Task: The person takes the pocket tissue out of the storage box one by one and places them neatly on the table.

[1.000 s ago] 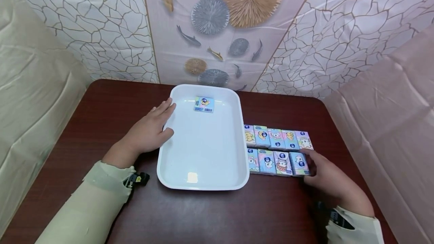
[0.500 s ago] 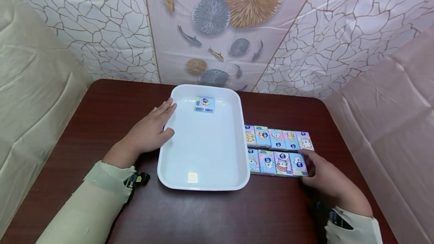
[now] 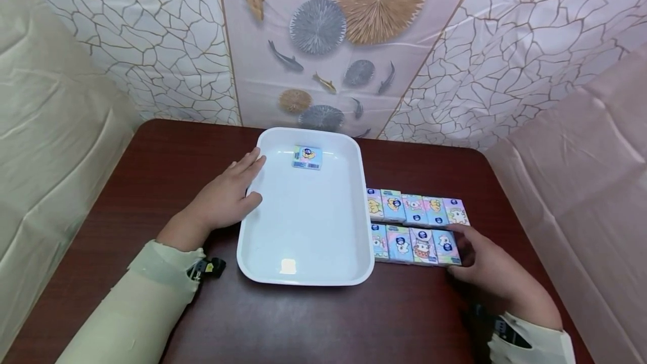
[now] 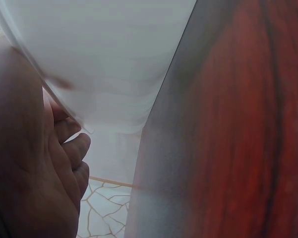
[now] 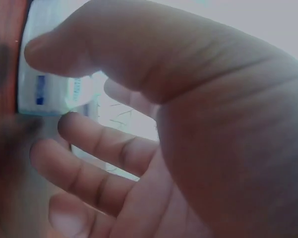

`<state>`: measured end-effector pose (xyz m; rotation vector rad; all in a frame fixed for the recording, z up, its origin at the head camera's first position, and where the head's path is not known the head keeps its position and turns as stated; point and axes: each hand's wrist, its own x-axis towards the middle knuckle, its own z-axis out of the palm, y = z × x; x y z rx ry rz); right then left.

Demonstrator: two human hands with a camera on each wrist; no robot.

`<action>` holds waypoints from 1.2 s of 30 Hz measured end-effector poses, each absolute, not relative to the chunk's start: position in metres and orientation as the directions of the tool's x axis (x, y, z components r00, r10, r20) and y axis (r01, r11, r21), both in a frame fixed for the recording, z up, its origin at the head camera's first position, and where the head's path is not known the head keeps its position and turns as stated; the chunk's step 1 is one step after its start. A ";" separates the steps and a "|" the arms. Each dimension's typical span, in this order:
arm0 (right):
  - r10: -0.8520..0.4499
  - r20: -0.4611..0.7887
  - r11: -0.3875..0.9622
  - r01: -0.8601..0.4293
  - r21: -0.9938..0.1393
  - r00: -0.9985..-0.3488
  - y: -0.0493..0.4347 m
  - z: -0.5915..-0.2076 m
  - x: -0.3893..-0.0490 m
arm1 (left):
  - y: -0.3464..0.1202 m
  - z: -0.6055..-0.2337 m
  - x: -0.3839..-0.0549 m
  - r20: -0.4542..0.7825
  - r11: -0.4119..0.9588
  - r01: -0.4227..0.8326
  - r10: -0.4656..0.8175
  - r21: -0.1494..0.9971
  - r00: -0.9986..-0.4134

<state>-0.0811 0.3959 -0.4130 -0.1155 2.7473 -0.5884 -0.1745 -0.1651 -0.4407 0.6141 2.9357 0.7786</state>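
Observation:
A white tray (image 3: 306, 212) lies on the table, with one tissue pack (image 3: 307, 157) printed with a cartoon and a barcode near its far end. My left hand (image 3: 222, 198) rests against the tray's left rim, fingers extended and thumb over the edge. In the left wrist view, the tray's outer side (image 4: 109, 74) rises beside the left hand (image 4: 44, 153). To the right of the tray, small pastel tissue packs stand in two rows. My right hand (image 3: 492, 265) holds the end pack (image 3: 446, 247) of the near row between thumb and fingers. The right wrist view shows the thumb (image 5: 64, 52) against a pack (image 5: 52, 94).
The far row of tissue packs (image 3: 414, 209) lies just behind the near row (image 3: 401, 245); both reach the tray's right side. The dark red-brown table (image 3: 303, 324) is bordered by padded cloth at left and right. A patterned cloth (image 3: 323, 44) hangs behind.
My right hand has shifted the end pack slightly left, closing the small gap to its neighbour in the row. The left hand and the tray stay in place; the head view has shifted slightly.

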 end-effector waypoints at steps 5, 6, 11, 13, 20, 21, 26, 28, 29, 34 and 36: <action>-0.136 -0.251 0.925 -0.032 -0.380 -0.959 0.395 -0.403 -0.077 | -0.166 -0.441 -0.174 0.058 0.793 0.364 0.386 0.488 -0.921; -0.134 -0.239 0.930 -0.038 -0.366 -0.962 0.394 -0.401 -0.076 | -0.166 -0.441 -0.174 0.059 0.793 0.363 0.386 0.489 -0.921; -0.145 -0.177 0.940 -0.080 -0.332 -0.973 0.385 -0.391 -0.072 | -0.166 -0.440 -0.174 0.065 0.788 0.367 0.388 0.494 -0.920; -0.163 -0.151 0.937 -0.105 -0.334 -0.975 0.379 -0.387 -0.070 | -0.166 -0.440 -0.174 0.068 0.786 0.370 0.390 0.495 -0.918; -0.233 -0.092 0.931 -0.195 -0.307 -0.968 0.354 -0.372 -0.068 | -0.166 -0.440 -0.174 0.068 0.785 0.373 0.393 0.495 -0.917; -0.246 -0.094 0.927 -0.205 -0.313 -0.965 0.351 -0.370 -0.067 | -0.166 -0.440 -0.173 0.068 0.784 0.372 0.392 0.496 -0.917; -0.302 -0.138 0.910 -0.242 -0.338 -0.943 0.330 -0.363 -0.065 | -0.165 -0.439 -0.173 0.060 0.786 0.362 0.386 0.500 -0.921; -0.313 -0.149 0.909 -0.250 -0.335 -0.938 0.321 -0.359 -0.064 | -0.165 -0.439 -0.174 0.056 0.788 0.360 0.385 0.500 -0.921; -0.321 -0.150 0.907 -0.258 -0.334 -0.935 0.317 -0.358 -0.064 | -0.165 -0.440 -0.174 0.055 0.788 0.358 0.384 0.500 -0.922; -0.381 -0.130 0.885 -0.320 -0.338 -0.915 0.297 -0.353 -0.064 | -0.165 -0.440 -0.174 0.050 0.789 0.352 0.380 0.503 -0.923; -0.414 -0.120 0.872 -0.355 -0.337 -0.902 0.290 -0.351 -0.065 | -0.165 -0.440 -0.173 0.049 0.788 0.351 0.380 0.506 -0.924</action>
